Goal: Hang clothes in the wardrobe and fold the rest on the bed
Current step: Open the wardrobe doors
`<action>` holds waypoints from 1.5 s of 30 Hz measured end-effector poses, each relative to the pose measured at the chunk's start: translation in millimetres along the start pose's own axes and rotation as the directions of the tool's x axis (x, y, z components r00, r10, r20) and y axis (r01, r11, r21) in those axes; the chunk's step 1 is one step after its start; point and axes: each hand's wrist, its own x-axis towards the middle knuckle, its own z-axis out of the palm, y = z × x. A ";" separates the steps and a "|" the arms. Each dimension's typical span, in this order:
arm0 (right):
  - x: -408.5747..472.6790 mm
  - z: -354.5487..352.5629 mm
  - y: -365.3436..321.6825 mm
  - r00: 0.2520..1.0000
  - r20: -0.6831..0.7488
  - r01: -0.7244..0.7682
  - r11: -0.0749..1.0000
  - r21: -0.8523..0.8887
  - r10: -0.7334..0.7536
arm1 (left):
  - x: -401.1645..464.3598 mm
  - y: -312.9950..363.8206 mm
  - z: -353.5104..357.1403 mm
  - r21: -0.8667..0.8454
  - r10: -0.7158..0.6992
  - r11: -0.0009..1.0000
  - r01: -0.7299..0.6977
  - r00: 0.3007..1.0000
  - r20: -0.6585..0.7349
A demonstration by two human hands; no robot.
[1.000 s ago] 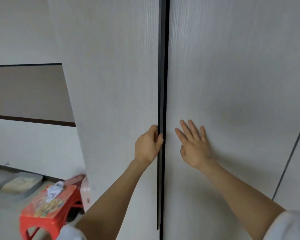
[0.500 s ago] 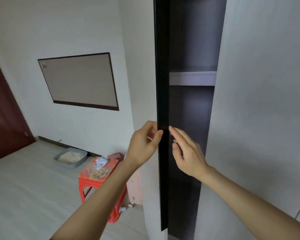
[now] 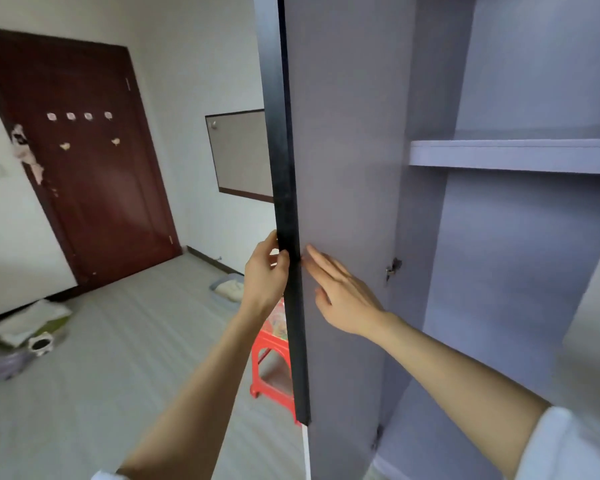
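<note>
The left wardrobe door (image 3: pixel 343 168) stands swung wide open, with its black edge strip (image 3: pixel 286 202) facing me. My left hand (image 3: pixel 265 271) grips that black edge at about waist height, fingers curled round it. My right hand (image 3: pixel 340 292) lies flat against the door's grey inner face, fingers straight, just right of the edge. The wardrobe's inside (image 3: pixel 516 271) is grey, with one shelf (image 3: pixel 513 155) across it high up. No clothes or bed are in view.
A red plastic stool (image 3: pixel 269 362) stands on the floor right behind the open door. Beyond it lies a grey tray (image 3: pixel 227 289). A dark red room door (image 3: pixel 94 168) is at the far left, with bags and clutter (image 3: pixel 32 327) on the floor near it.
The left wardrobe door went from shut to wide open, pulled by my left hand. My right hand moved from the right door onto the left door's inner face. The view turned left.
</note>
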 end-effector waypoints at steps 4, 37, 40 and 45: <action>16.7 13.8 2.8 1.000 -0.026 0.015 1.000 0.013 -0.015 | 7.4 -9.9 -6.4 0.032 -0.037 0.999 0.038 0.999 -0.015; -244.8 -271.0 337.5 0.799 -0.521 -0.599 0.479 -0.642 0.300 | 54.4 268.6 433.9 -0.425 0.208 0.904 0.051 0.817 0.538; -243.4 -265.2 332.2 0.768 -0.568 -0.625 0.541 -0.563 0.297 | 48.0 273.4 420.5 -0.433 0.228 0.901 0.033 0.811 0.538; -242.0 -251.2 297.8 0.754 -0.609 -0.597 0.642 -0.481 0.245 | 23.5 263.8 383.5 -0.494 0.377 0.862 -0.111 0.793 0.479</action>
